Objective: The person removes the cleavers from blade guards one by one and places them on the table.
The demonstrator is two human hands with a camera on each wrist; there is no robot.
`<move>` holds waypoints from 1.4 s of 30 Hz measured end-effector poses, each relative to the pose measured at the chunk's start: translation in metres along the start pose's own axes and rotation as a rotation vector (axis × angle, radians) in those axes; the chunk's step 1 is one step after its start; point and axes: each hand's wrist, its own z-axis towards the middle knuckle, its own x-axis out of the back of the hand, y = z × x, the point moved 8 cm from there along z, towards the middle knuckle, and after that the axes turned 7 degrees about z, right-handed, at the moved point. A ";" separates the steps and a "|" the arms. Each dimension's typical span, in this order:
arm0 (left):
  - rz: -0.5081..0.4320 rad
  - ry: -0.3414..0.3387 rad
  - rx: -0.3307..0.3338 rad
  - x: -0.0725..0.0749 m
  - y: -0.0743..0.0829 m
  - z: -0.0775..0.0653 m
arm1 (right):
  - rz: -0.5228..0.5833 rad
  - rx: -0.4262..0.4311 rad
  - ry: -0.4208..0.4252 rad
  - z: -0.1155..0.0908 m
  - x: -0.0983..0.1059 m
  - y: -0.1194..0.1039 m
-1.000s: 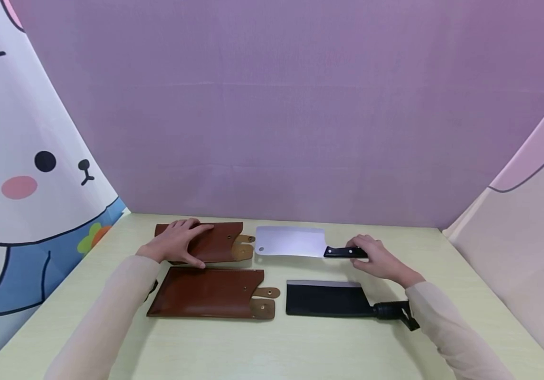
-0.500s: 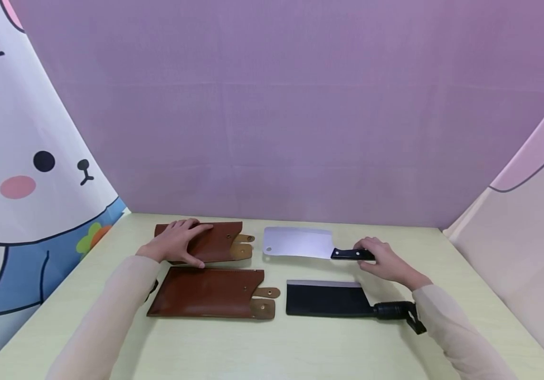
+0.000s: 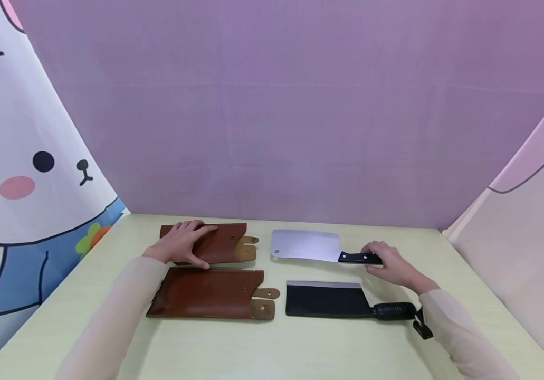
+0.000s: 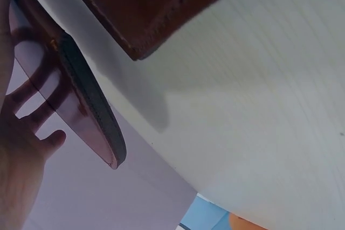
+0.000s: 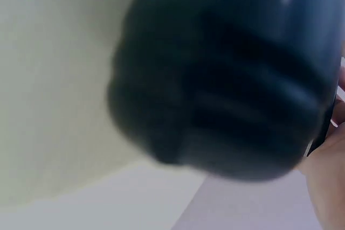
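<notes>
My left hand (image 3: 179, 244) spans the far brown leather knife sheath (image 3: 226, 237), thumb at its near edge and fingers across the top toward its far edge. In the left wrist view this sheath (image 4: 89, 98) is at a slant, fingers on its glossy face. My right hand (image 3: 390, 264) grips the black riveted handle (image 3: 359, 257) of a shiny cleaver (image 3: 306, 245), whose blade points left toward the sheath's strap end with a gap between. Part of the handle is hidden under the fingers. The handle of a second cleaver fills much of the right wrist view.
A larger brown sheath (image 3: 210, 293) with a snap strap lies nearer on the pale table (image 3: 234, 345). To its right rests a black-bladed cleaver (image 3: 326, 300), its ribbed handle close by my right forearm. A purple backdrop (image 3: 272, 132) stands behind.
My right hand has drawn the shiny cleaver to the right and slightly nearer, widening the gap to the far sheath. Lately my left hand and that sheath have shifted a little right.
</notes>
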 end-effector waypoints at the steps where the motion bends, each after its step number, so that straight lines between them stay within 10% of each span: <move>1: 0.005 0.004 -0.004 0.000 0.001 0.001 | -0.001 -0.007 0.000 -0.001 0.000 0.001; 42: 0.008 -0.043 0.015 -0.020 0.014 0.022 | -0.004 -0.068 -0.040 -0.016 0.006 0.021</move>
